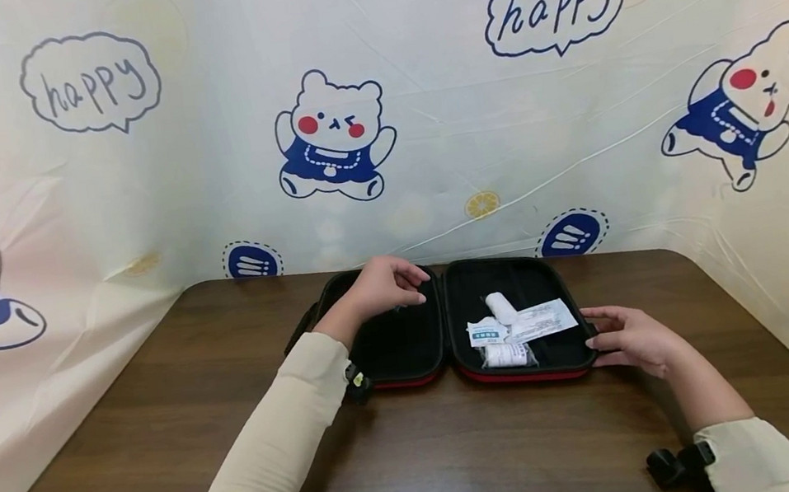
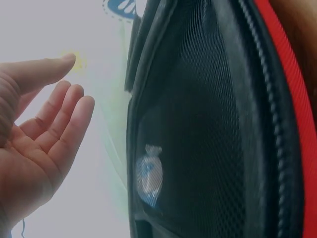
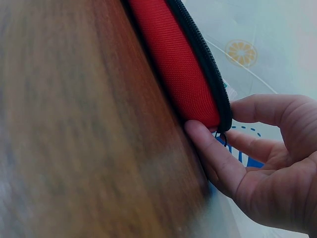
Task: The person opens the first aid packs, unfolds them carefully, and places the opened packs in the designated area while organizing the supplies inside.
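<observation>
A black-lined zip case (image 1: 408,352) with red sides lies opened flat on the table. My left hand (image 1: 387,287) hovers over its left half, fingers loosely bent and nothing in them. Behind the mesh there, a small white-and-blue wrapped item (image 2: 150,179) shows in the left wrist view. At the right edge, my right hand (image 1: 631,338) grips the case's rim, its thumb on the red side (image 3: 185,64) and a finger against the zipper. The right half holds a white roll (image 1: 501,308), a flat white packet (image 1: 545,320), a small blue-printed packet (image 1: 486,332) and a clear-wrapped roll (image 1: 507,356).
The brown wooden table (image 1: 468,461) runs back to a printed curtain (image 1: 441,148) with bears and lettering, close behind the case. Dark wrist-camera mounts sit on both arms, the right one (image 1: 671,467) low over the table.
</observation>
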The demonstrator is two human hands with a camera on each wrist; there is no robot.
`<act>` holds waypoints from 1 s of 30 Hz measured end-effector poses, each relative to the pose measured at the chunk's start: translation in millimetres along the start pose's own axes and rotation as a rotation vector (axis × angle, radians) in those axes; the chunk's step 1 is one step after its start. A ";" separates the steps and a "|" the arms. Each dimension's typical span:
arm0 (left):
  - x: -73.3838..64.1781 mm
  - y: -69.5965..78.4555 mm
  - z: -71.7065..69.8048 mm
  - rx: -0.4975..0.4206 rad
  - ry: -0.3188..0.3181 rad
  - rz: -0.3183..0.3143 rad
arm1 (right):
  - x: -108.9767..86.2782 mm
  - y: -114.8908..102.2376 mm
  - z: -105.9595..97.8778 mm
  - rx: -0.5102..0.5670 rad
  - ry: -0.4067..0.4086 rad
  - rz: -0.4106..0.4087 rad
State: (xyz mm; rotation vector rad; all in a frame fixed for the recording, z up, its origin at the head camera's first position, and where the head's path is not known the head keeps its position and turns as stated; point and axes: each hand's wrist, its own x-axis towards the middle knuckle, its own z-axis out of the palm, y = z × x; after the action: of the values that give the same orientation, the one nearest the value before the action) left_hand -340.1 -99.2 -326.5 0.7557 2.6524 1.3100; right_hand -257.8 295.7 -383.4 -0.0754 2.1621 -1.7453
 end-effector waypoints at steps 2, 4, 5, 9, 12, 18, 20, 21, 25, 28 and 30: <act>0.6 2.5 2.6 0.014 -0.009 0.016 | 0.3 0.5 0.6 0.001 0.000 -0.004; 1.0 5.1 5.5 0.028 -0.019 0.030 | 0.5 0.7 1.1 0.003 -0.002 -0.008; 1.0 6.6 6.8 0.034 -0.025 0.037 | 0.6 0.9 1.4 0.003 -0.003 -0.009; 0.2 13.1 12.6 0.067 -0.045 0.058 | 0.9 1.4 2.0 0.009 -0.006 -0.012; -0.6 18.4 16.8 0.094 -0.061 0.071 | 1.4 2.3 1.7 0.009 -0.009 -0.016; -1.4 27.8 25.6 0.135 -0.085 0.089 | 2.0 3.2 0.4 0.007 -0.014 -0.021; -1.9 30.7 28.6 0.145 -0.093 0.100 | 1.7 2.9 0.2 0.005 -0.013 -0.019; -2.3 32.2 30.1 0.149 -0.097 0.106 | 1.5 2.7 0.2 0.003 -0.012 -0.018; -5.0 38.8 36.3 0.143 -0.115 0.129 | 0.7 1.7 0.3 0.000 -0.007 -0.014; -6.8 42.7 41.6 0.132 -0.128 0.139 | 0.1 1.2 0.1 0.001 -0.007 -0.015; -7.1 43.5 46.1 0.129 -0.140 0.139 | -0.2 1.3 -0.4 0.003 -0.008 -0.016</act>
State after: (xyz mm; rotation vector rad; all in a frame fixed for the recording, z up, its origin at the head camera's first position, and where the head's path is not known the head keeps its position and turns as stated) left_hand -303.6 -47.1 -323.1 1.0250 2.6326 1.0774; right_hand -257.5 296.4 -384.5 -0.0985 2.1583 -1.7542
